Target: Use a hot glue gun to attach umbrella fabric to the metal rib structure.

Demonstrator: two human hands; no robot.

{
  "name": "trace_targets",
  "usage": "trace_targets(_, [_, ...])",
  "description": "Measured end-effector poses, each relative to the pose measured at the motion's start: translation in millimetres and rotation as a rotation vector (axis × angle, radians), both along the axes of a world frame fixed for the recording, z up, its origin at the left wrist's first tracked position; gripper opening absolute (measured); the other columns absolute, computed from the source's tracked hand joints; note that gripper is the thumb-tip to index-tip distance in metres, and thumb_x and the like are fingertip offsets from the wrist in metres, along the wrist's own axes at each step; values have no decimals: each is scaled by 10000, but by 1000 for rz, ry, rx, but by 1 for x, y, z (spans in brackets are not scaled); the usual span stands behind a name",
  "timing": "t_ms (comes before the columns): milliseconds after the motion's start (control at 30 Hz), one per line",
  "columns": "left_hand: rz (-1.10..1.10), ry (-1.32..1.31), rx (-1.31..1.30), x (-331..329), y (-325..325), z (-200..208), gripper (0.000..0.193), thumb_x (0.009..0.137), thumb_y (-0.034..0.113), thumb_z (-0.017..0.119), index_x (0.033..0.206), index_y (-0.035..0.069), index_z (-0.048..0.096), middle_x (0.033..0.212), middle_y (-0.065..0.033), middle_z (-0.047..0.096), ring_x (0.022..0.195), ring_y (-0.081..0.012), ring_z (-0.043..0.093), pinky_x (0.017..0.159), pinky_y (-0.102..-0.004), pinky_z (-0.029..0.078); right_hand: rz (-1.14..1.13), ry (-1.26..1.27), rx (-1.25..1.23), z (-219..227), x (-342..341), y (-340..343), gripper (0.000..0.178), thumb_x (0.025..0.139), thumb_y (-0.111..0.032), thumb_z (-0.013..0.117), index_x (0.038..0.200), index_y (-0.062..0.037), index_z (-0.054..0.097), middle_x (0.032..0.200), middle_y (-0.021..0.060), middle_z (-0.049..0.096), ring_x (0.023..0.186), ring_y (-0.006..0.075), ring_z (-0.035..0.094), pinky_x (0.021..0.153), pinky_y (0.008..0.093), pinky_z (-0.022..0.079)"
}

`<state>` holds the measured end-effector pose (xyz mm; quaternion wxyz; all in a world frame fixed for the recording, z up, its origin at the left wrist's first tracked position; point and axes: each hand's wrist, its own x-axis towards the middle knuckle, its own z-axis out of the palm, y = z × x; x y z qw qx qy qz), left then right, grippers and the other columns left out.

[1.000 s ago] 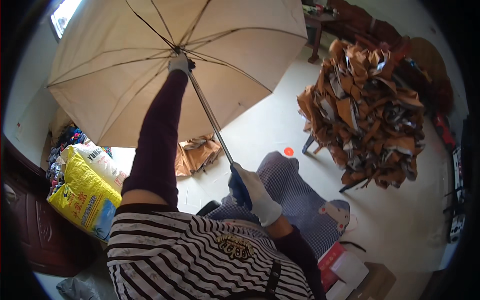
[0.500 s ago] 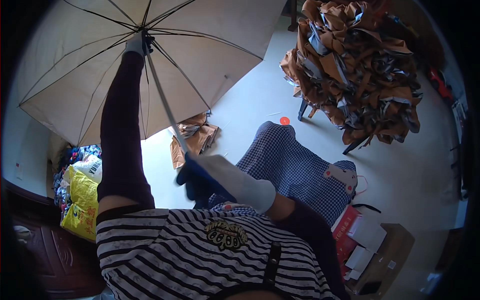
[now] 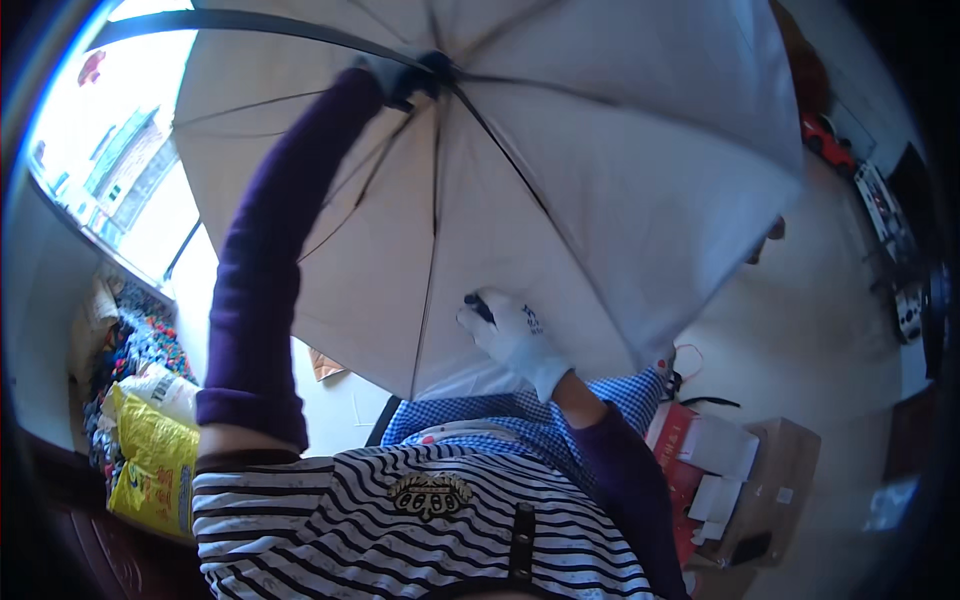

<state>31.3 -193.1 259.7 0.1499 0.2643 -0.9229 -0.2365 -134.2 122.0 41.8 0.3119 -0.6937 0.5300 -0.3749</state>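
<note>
An open pale umbrella (image 3: 540,210) spreads across the upper middle, its inner side and dark ribs toward me. My left hand (image 3: 405,80), in a white glove with a dark palm, grips it at the hub where the ribs meet. From there a dark bar (image 3: 250,25), seemingly the shaft, curves to the upper left. My right hand (image 3: 510,335), gloved alike, is in front of the canopy's near part, off the shaft. Its fingers are curled around a small dark patch; whether that is an object or the glove's coating, I cannot make out.
Blue checked cloth (image 3: 620,400) lies over my lap. At lower right are a red box (image 3: 672,450) and an open cardboard box (image 3: 780,480). A yellow sack (image 3: 150,460) and a heap of colourful scraps (image 3: 150,330) stand left, below a bright window (image 3: 120,170).
The umbrella has swung right and nearer, now hiding the brown heap. My left hand moved right with its hub. My right hand has left the shaft and moved up and right to the canopy.
</note>
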Motion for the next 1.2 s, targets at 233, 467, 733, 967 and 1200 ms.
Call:
trace_targets(233, [225,-18,529,-132,4,-61,217,854,330,603,848,138,705,711,-21,634,538,-111,537,469,-292,414,-529,165,80,-9,-8,5,443,815,-329,647,1106,-2,582,937,207,639,865,369,639,767,452,498])
trace_targets(467, [289,-86,661,-135,19,-52,280,883,363,549,804,123,670,662,-32,583,502,-155,495,495,-319,410,-897,806,-191,-3,-16,-6,486,801,-316,659,1189,-46,549,1122,171,578,962,351,580,809,499,470])
trace_targets(733, [391,161,790,-123,45,-49,290,885,318,559,764,71,651,695,-71,648,461,-199,552,392,-372,415,-911,813,-90,9,-34,-11,469,840,-319,619,1225,-60,549,1138,186,573,994,368,580,862,476,475])
trace_targets(967, [75,233,904,-117,-27,-114,308,899,329,539,776,80,672,699,-90,681,422,-202,539,369,-384,433,-954,908,-350,14,-19,-24,264,877,-266,576,1080,-98,597,1027,130,604,900,327,602,745,466,502])
trace_targets(1200, [128,285,1130,-92,21,-104,385,935,450,533,893,90,661,775,-72,691,522,-161,584,442,-326,469,-746,904,-226,-14,-45,-22,231,892,-233,560,1073,-97,604,955,123,630,822,300,627,677,436,519])
